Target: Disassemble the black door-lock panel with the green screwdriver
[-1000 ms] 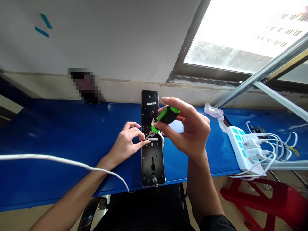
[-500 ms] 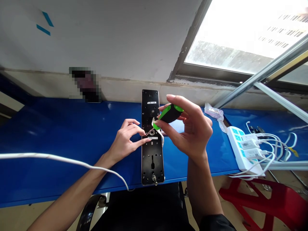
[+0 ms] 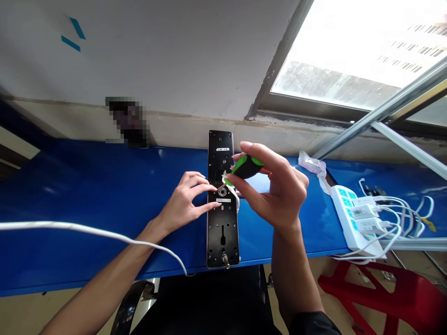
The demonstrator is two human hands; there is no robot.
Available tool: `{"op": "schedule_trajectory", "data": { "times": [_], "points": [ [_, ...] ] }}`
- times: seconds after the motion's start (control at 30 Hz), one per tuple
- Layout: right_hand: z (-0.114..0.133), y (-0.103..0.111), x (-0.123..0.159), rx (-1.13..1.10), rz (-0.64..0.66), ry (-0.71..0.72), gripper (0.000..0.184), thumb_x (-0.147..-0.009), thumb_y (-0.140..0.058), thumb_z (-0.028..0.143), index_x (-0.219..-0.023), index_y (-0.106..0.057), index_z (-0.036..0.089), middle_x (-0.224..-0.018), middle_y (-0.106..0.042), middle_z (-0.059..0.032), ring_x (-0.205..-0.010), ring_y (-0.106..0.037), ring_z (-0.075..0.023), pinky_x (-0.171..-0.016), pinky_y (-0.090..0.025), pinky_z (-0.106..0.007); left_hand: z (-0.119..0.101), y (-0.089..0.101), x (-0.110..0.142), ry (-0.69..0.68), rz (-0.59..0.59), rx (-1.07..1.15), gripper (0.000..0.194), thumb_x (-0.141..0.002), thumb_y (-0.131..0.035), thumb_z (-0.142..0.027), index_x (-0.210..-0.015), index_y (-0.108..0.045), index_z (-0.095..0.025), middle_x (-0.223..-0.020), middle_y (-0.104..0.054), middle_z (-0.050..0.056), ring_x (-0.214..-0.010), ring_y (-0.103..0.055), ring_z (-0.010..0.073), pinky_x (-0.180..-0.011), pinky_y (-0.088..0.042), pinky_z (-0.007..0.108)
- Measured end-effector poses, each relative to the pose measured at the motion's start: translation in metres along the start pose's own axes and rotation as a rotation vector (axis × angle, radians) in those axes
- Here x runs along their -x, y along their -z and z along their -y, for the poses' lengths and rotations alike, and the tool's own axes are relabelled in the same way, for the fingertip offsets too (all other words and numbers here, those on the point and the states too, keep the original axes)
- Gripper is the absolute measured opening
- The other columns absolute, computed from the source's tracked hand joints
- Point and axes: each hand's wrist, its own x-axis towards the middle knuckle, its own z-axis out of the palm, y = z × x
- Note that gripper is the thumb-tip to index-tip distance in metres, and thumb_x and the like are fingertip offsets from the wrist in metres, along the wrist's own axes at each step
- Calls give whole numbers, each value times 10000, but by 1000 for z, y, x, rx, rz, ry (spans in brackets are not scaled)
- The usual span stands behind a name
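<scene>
Right hand: the right hand is closed around the handle of a green-and-black screwdriver, whose shaft slants down to the plate.
Left hand: the left hand has thumb and forefinger parted over the plate's left edge, the forefinger tip right by the shaft; I cannot tell whether it touches the shaft or steadies some small part.
Plate: the long black plate lies on the bench between the hands, one end toward the wall, the other at the near edge.
Done: two white labels, the upper and the lower, are on, and a metal stud stands at the near end.
In hand: the shaft meets the plate near the ring, so work at that spot looks unfinished.
Left: many small holes show; which should be filled, and how many screws are tight, is too small to tell.
Wire: a white wire hangs loose over the right edge, apparently not tucked away.
Farther right: a power strip with plugged-in chargers, well apart from the plate.
</scene>
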Motion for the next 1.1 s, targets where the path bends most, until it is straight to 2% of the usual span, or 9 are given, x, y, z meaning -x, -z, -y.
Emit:
{"op": "schedule_trajectory", "data": {
  "times": [0.23, 0.33, 0.43, 0.6, 0.77, 0.83, 0.97, 1.03, 1.1],
  "points": [
    [-3, 0, 1, 63, 45, 73, 511, -905, -803, 298, -1390, -645, 331, -1059, -770, -26, -797, -728, -158, -689, -659, -309, 0, -2, 0, -2, -25, -25, 314, -874, -835, -378, -1128, -732, -224, -1097, -676, 67, -1167, -571, 268, -1022, -533, 428],
    [-2, 4, 0, -42, 90, 11, 409, -1033, -591, 267, -1441, -623, 279, -1289, -724, -91, -1063, -739, -225, -897, -661, -416, 0, -3, 1, 39, -35, -46, 372, -881, -829, -372, -1203, -712, -227, -1141, -639, 71, -1131, -582, 255, -1001, -539, 409],
    [-1, 6, -1, -184, 79, -46, 467, -1033, -484, 121, -1449, -623, 282, -1427, -677, -76, -1249, -695, -266, -1042, -616, -512, 1, -4, 2, 84, -23, -44, 412, -887, -820, -381, -1252, -694, -240, -1206, -611, 74, -1132, -593, 253, -1025, -533, 419],
    [-5, 7, -2, -108, -64, 34, 429, -848, -847, 216, -1255, -762, 320, -1047, -717, -42, -875, -719, -193, -723, -660, -356, 1, -5, 2, 113, -10, -13, 406, -895, -808, -368, -1262, -682, -249, -1266, -585, 78, -1184, -605, 261, -1055, -535, 433],
    [-8, 7, -3, -188, 77, -31, 451, -1045, -508, 157, -1439, -630, 337, -1334, -701, -62, -1180, -707, -243, -957, -648, -470, 1, -6, 1, 110, -21, 17, 406, -897, -807, -348, -1269, -674, -254, -1297, -565, 81, -1247, -594, 259, -1110, -522, 442],
    [-12, 7, -4, -230, 79, 7, 454, -1008, -602, 157, -1418, -646, 350, -1274, -736, -43, -1103, -733, -228, -894, -668, -441, 1, -7, 2, 126, -26, 22, 448, -891, -809, -365, -1302, -658, -267, -1331, -544, 83, -1287, -578, 270, -1124, -522, 453],
    [-24, 5, -10, -160, -35, 140, 373, -871, -835, 403, -1231, -772, 328, -955, -687, -21, -813, -690, -159, -652, -639, -321, 4, -8, 3, 226, 5, 53, 577, -880, -803, -430, -1403, -594, -305, -1452, -473, 95, -1341, -554, 305, -1094, -556, 473],
    [-27, 6, -15, -155, 23, 148, 322, -984, -695, 395, -1291, -743, 311, -1052, -704, -46, -921, -713, -179, -747, -657, -354, 4, -8, 2, 297, 36, 126, 646, -883, -787, -465, -1463, -537, -331, -1523, -442, 98, -1260, -620, 291, -1019, -605, 456],
    [-29, 7, -20, -204, 152, 127, 379, -1059, -528, 252, -1413, -657, 294, -1262, -720, -64, -1101, -725, -208, -917, -654, -422, 4, -9, 1, 363, 107, 229, 695, -909, -752, -485, -1524, -459, -350, -1444, -559, 87, -1086, -706, 251, -931, -639, 433]
  ]
}}
